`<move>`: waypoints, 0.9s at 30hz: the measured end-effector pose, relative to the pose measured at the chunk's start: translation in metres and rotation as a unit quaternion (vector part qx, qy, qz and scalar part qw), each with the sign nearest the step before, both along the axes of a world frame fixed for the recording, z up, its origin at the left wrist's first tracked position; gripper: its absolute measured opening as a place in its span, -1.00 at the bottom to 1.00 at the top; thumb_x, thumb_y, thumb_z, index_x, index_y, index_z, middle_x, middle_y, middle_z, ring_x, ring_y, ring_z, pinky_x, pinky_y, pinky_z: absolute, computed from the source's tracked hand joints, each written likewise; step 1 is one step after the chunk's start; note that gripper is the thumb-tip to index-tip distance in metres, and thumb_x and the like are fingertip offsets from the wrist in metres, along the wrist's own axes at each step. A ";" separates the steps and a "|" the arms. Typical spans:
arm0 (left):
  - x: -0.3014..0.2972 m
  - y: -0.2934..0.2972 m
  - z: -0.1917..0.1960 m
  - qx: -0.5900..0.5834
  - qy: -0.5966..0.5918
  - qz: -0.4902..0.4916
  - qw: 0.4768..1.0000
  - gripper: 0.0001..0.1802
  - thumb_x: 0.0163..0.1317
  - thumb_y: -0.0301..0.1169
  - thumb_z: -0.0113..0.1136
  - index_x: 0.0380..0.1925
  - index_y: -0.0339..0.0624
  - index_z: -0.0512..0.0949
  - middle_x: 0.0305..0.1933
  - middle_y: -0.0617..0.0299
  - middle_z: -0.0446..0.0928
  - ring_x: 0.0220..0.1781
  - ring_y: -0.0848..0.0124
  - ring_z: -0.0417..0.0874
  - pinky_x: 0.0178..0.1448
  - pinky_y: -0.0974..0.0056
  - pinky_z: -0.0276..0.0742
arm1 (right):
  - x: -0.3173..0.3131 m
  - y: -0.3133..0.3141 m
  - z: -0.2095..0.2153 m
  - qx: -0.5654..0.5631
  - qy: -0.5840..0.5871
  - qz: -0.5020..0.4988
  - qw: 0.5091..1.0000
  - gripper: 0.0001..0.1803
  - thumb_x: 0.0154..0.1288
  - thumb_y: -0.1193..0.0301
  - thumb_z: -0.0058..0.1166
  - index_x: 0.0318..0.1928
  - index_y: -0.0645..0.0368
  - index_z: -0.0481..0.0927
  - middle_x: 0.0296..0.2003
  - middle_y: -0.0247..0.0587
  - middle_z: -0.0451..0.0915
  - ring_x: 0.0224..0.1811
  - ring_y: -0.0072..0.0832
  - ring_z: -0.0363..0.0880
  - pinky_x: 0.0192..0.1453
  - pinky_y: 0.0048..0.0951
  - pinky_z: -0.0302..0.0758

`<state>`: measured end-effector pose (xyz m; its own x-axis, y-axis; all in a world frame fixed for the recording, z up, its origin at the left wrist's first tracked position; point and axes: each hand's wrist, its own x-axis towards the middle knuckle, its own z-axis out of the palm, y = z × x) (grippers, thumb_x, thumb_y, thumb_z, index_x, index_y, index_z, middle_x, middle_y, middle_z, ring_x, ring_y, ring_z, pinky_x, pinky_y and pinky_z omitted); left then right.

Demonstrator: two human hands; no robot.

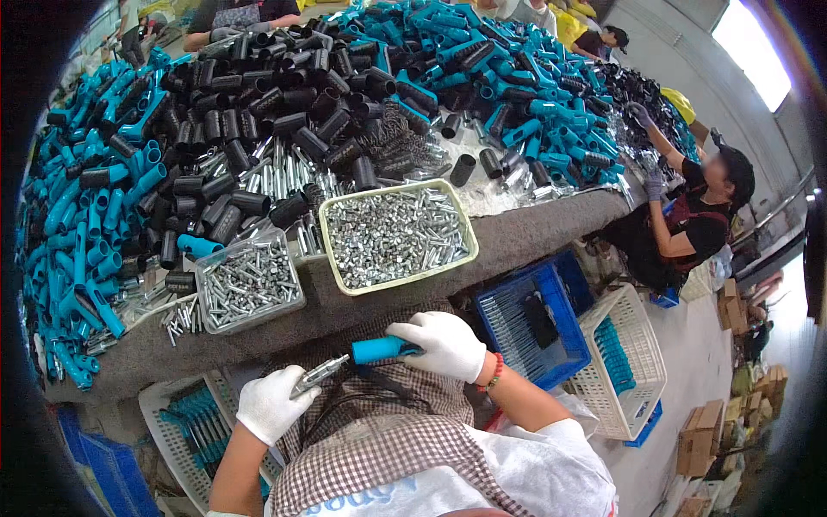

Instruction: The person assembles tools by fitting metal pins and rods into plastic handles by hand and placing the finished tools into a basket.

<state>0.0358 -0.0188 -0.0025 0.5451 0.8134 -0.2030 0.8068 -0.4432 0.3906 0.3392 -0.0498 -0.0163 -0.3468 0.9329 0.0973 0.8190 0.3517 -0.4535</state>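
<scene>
My left hand (272, 403), in a white glove, is closed on a slim metal rod assembly (322, 374) that looks like a spring-loaded shaft. Its thin tip points at the near end of a teal plastic tube-shaped handle (376, 349). My gloved right hand (444, 345) grips that handle at its other end. The rod's tip lies right by the tube's mouth; whether they touch I cannot tell. Both parts are held above my checked apron, in front of the bench edge.
On the bench edge stand a clear box (257, 324) and a pale yellow tub (407, 277), both full of small metal parts. Behind rise heaps of black sleeves (293, 125) and teal handles (448, 39). Blue crates (560, 370) and white crates (642, 405) flank me; a co-worker (689, 215) is at right.
</scene>
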 end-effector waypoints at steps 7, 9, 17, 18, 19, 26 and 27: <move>0.010 0.000 0.002 -0.012 0.003 -0.059 0.998 -0.65 0.20 0.01 0.17 -0.38 -0.03 0.48 -0.48 0.18 0.56 -0.42 0.16 0.65 -0.36 0.11 0.56 | -0.005 0.008 0.000 0.020 -0.002 0.093 0.995 -0.52 -0.02 0.28 0.31 -0.01 -0.01 0.56 -0.46 -0.19 0.51 -0.35 -0.18 0.57 -0.26 -0.18 0.51; 0.010 -0.002 0.002 -0.007 -0.003 -0.089 0.996 -0.65 0.20 0.00 0.17 -0.36 -0.03 0.48 -0.49 0.18 0.55 -0.42 0.18 0.65 -0.36 0.12 0.56 | -0.010 0.010 -0.005 0.039 -0.003 0.138 0.990 -0.50 0.00 0.25 0.30 0.02 0.01 0.54 -0.46 -0.20 0.50 -0.39 -0.21 0.57 -0.32 -0.20 0.51; 0.013 -0.009 -0.007 -0.049 -0.018 -0.084 0.995 -0.35 0.16 0.10 0.18 0.16 0.03 0.35 -0.31 0.01 0.64 -0.32 0.05 0.69 -0.31 0.05 0.59 | -0.032 0.009 -0.005 0.067 -0.053 0.198 0.976 -0.46 0.05 0.16 0.28 0.04 0.06 0.49 -0.52 -0.24 0.50 -0.52 -0.25 0.60 -0.48 -0.25 0.53; 0.013 -0.008 -0.010 -0.023 -0.034 -0.084 0.996 -0.39 0.16 0.09 0.19 0.12 0.03 0.37 -0.38 0.03 0.63 -0.38 0.06 0.69 -0.35 0.04 0.59 | -0.033 0.009 -0.002 0.046 -0.049 0.191 0.979 -0.49 0.06 0.16 0.27 0.03 0.05 0.51 -0.51 -0.21 0.52 -0.50 -0.22 0.60 -0.46 -0.23 0.53; 0.014 -0.007 -0.009 -0.026 -0.021 -0.092 0.995 -0.42 0.16 0.08 0.19 0.07 0.03 0.37 -0.43 0.05 0.63 -0.42 0.06 0.68 -0.38 0.04 0.58 | -0.033 0.008 -0.002 0.025 -0.018 0.181 0.983 -0.50 0.03 0.17 0.30 0.00 0.03 0.54 -0.51 -0.21 0.54 -0.49 -0.22 0.61 -0.45 -0.24 0.53; 0.014 0.005 0.000 -0.145 -0.019 -0.068 0.987 -0.40 0.12 0.11 0.23 -0.03 -0.06 0.35 -0.42 0.00 0.63 -0.35 0.01 0.68 -0.26 0.03 0.57 | -0.039 0.017 0.002 0.001 -0.019 0.198 0.980 -0.54 0.01 0.13 0.33 -0.10 0.05 0.57 -0.50 -0.21 0.57 -0.46 -0.27 0.62 -0.40 -0.30 0.55; 0.014 0.006 -0.003 -0.179 -0.031 -0.068 0.981 -0.22 -0.02 0.22 0.31 0.06 -0.04 0.36 -0.34 -0.01 0.63 -0.30 0.05 0.69 -0.23 0.08 0.60 | -0.043 0.018 0.002 0.026 -0.044 0.219 0.974 -0.53 0.00 0.13 0.33 -0.09 0.05 0.57 -0.51 -0.22 0.55 -0.48 -0.27 0.62 -0.42 -0.30 0.55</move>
<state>0.0496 -0.0127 -0.0059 0.6632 0.6160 -0.4252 0.7202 -0.3704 0.5866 0.2963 -0.0319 -0.0140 -0.7191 0.6887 0.0924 0.6202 0.6961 -0.3616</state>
